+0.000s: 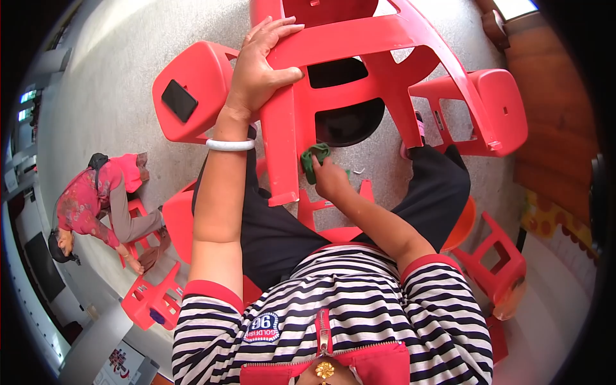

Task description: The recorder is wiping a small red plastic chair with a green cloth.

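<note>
A red plastic stool (337, 96) is held tilted in front of me, its legs pointing toward me. My left hand (264, 70) grips it at the top of the left leg, with the thumb on the near face and the fingers over the outer edge. In my right hand (331, 178) is a bunched green cloth (315, 156), beside the inner side of that same leg, low down. Whether the cloth touches the leg is hard to tell. Through the stool's openings a black round basin (349, 126) shows on the floor, partly hidden by the crossbars.
A black smartphone (179, 100) lies on a red stool (211, 62) at the left. Another red stool (503, 113) stands at the right, near a brown wooden panel (548, 72). More stools (495, 260) are around me. Another person (96, 197) bends over at the far left.
</note>
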{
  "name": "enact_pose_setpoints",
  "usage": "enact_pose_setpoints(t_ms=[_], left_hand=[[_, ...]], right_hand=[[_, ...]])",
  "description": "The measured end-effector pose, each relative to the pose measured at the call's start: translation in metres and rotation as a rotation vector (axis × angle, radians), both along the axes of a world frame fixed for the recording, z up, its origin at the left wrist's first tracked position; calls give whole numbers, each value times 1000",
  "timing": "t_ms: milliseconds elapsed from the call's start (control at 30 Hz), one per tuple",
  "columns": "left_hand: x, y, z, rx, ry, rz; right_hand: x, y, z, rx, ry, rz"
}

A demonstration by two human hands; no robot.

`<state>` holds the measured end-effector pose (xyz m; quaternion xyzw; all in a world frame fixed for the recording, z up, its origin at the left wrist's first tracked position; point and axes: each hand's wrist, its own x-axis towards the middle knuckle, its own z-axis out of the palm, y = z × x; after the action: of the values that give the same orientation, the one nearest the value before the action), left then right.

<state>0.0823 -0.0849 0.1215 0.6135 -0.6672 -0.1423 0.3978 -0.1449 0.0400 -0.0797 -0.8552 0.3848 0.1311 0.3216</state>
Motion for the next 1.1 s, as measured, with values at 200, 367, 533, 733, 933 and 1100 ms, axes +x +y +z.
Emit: enact_pose_setpoints(t_ms=[200, 367, 533, 733, 933, 1100], left_hand=[[-6, -4, 2, -67, 15, -31], [2, -3, 0, -21, -31, -35], [-4, -6, 1, -28, -9, -16], [2, -6, 1, -26, -21, -28], [-3, -8, 1, -31, -16, -30], [1, -7, 0, -11, 2, -30]], right_hand=[[19, -35, -1, -17, -18, -40], [7, -12, -8, 21, -8, -56], [7, -16, -2, 15, 1, -32], [7, -19, -3, 17, 9, -52], [7, -21, -3, 30, 5, 20], [13, -21, -10, -24, -51, -79]])
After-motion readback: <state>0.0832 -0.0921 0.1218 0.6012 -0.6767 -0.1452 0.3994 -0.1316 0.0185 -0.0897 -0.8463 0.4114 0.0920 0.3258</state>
